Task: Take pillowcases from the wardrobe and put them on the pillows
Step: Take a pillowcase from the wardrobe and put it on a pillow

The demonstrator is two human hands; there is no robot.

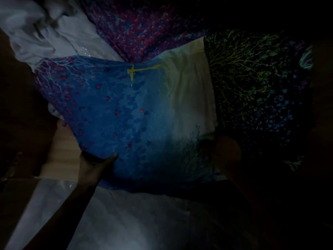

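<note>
The room is very dark. A pillow in a blue pillowcase (pixel 126 112) with red and purple tree prints and a pale right side fills the middle of the head view. My left hand (pixel 95 165) grips its lower left corner, thumb on top of the fabric. At the pillow's lower right edge, my right hand (pixel 225 150) holds it, mostly lost in shadow. A white cloth (pixel 45 33) lies crumpled at the upper left; I cannot tell whether it is a pillow or a sheet.
A bedspread (pixel 147 27) with purple-red flowers lies behind the pillow. Dark fabric with green branches (pixel 255 83) covers the right. A pale sheet or garment (pixel 126 222) is below. A strip of wooden floor (pixel 61 156) shows at the left.
</note>
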